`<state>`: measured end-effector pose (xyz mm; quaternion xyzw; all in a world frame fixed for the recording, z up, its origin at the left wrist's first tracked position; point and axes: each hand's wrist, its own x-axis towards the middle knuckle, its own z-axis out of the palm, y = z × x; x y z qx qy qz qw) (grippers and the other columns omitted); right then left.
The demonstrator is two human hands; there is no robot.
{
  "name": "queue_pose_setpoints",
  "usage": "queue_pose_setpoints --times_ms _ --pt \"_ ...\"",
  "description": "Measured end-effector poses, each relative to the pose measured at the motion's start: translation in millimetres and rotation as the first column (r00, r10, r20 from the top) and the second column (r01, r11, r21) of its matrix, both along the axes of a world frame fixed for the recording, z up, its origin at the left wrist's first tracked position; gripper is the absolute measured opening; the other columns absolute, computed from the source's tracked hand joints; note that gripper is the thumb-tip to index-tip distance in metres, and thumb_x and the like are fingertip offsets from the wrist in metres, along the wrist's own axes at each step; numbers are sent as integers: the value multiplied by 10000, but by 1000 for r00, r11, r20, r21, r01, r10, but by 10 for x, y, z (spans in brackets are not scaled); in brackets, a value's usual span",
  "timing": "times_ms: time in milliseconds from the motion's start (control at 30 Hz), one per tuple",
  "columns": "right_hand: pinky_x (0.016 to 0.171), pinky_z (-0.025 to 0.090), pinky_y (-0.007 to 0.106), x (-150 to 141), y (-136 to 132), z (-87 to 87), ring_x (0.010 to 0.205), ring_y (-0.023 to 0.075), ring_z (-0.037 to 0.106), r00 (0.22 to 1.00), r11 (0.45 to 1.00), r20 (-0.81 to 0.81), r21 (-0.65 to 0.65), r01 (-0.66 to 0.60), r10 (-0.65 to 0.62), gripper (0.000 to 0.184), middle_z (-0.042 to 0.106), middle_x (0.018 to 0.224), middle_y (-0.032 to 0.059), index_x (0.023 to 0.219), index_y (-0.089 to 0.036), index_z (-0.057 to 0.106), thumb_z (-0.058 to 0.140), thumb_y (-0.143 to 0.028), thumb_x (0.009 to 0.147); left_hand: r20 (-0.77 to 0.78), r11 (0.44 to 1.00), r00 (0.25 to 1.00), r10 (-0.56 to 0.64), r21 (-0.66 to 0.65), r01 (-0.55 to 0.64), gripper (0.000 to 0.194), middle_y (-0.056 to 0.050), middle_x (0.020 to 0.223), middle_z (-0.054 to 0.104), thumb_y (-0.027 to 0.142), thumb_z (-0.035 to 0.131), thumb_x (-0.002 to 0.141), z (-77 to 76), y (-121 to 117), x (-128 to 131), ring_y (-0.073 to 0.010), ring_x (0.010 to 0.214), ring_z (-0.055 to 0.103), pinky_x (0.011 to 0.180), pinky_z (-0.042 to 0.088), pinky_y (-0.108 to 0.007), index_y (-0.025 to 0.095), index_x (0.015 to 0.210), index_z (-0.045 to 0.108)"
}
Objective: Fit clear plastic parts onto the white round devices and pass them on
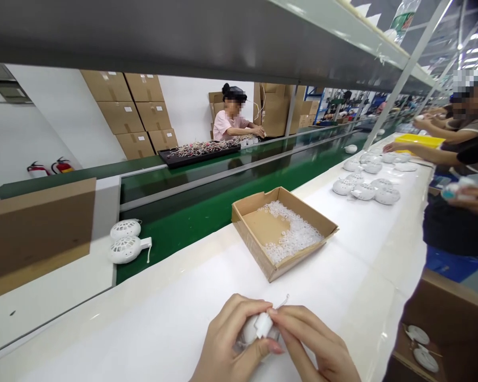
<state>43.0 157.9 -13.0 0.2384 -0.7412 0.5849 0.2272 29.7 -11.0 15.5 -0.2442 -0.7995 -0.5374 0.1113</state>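
A white plastic casing trailing a thin pale cord is being gripped between the left hand and the right hand, both closed narrowly around it, over the white worktop. A shallow brown cardboard tray of clear plastic rings is being carried by the worktop ahead of the hands. Round perforated white casings are being supported farther along, beside a green conveyor belt.
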Motion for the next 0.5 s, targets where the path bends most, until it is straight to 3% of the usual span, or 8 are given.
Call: queue_pose_setpoints --times_ms 67,133,233,300,400,500 --pt "784 569 175 -80 105 135 905 117 707 996 993 -66 110 -47 55 408 707 995 23 1198 -312 646 477 -58 927 22 1000 1000 -8 -16 9 283 -32 908 695 455 693 891 2 -13 -5 -179 778 666 677 512 -241 254 1088 667" --pt "788 576 198 -276 253 371 936 134 706 994 957 -100 291 -8 39 325 711 1018 43 1150 -270 652 463 -103 944 34 999 999 -7 -38 9 296 -32 898 684 490 679 889 -5 -18 -12 -184 768 656 675 511 -250 253 1065 657" --pt "805 579 277 -856 489 767 931 168 691 988 816 -88 558 153 -125 286 716 1102 92 1212 -186 600 409 -246 1008 -23 997 1000 0 -82 -2 267 -39 889 663 485 616 932 -38 -21 -36 -196 779 627 693 513 -270 257 1071 623" --pt "824 567 325 -1362 594 932 892 169 684 987 725 -39 674 139 -153 255 721 1076 86 1174 -174 623 437 -219 1006 -154 988 988 -31 -153 7 177 -56 962 687 361 541 989 -65 -38 -72 -210 846 610 756 512 -297 273 1134 591" --pt "816 570 379 -2009 629 959 854 167 688 986 525 71 851 19 -150 148 719 955 39 982 -148 674 592 -269 960 -353 944 928 -117 -331 -7 197 -53 1070 726 232 496 979 -66 -112 -165 -229 896 598 799 491 -328 300 1125 610" --pt "834 571 393 -2304 566 847 918 184 684 976 362 126 930 -53 -180 203 701 1048 63 1037 -136 667 640 -309 935 -408 872 879 -247 -489 18 291 -41 1125 750 412 569 940 2 -230 -273 -256 876 624 728 490 -315 303 1206 613"
